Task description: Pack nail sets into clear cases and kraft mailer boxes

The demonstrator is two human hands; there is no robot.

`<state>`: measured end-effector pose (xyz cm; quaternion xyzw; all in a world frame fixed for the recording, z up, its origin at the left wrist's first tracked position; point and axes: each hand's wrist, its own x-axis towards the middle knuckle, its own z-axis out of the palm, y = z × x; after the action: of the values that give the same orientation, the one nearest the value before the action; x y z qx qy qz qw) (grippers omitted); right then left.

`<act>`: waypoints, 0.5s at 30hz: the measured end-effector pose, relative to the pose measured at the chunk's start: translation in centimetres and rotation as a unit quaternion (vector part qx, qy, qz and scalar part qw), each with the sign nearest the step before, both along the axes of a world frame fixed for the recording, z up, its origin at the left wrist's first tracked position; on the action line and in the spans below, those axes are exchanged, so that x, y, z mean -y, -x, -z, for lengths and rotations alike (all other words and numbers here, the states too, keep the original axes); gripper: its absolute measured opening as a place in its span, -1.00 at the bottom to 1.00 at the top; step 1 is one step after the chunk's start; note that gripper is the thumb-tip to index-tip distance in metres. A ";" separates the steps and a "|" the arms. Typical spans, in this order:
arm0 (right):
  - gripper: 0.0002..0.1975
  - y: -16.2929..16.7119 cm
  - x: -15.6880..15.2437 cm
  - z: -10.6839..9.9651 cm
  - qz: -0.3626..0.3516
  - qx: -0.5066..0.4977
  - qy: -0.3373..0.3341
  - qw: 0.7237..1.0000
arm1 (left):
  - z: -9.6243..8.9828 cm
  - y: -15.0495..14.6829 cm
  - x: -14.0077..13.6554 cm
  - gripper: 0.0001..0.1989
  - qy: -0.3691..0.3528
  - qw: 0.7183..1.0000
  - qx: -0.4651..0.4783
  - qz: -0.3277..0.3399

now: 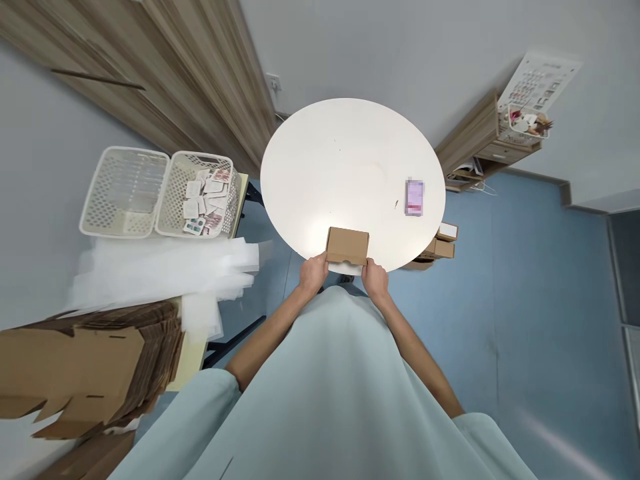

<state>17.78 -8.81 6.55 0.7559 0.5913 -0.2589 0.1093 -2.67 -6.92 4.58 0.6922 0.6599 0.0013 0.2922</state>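
A small brown cardboard box [349,244] lies at the near edge of the white oval table [345,147], its lid on top and a narrow front flap facing me. My left hand [314,273] grips its near left corner. At the near right corner, my right hand [375,278] holds it in the same way, fingers closed on the cardboard. What is inside the box is hidden. To the right on the tabletop lies a blurred purple item [414,197].
On my left, a side table holds white baskets [125,230], one with small packets [213,193], white sheets [160,270] and stacked flat cardboard [105,367]. Cardboard boxes [443,248] sit below the table's right edge. A wooden cabinet [477,143] stands at the far right.
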 end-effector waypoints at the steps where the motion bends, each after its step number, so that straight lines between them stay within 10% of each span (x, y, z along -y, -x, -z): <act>1: -0.68 0.1 0.1 0.3 0.006 -0.001 0.001 1.000 | 0.1 0.0 0.1 -0.63 0.005 1.000 -0.002 -0.005; 15: -0.72 -0.4 1.8 4.2 0.045 -0.066 -0.054 0.995 | 3.6 1.5 0.7 -0.60 -0.017 0.995 0.094 -0.022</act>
<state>18.16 -10.62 2.32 0.7676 0.5759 -0.2807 0.0176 -4.20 -7.61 1.00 0.6793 0.6443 0.0842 0.3410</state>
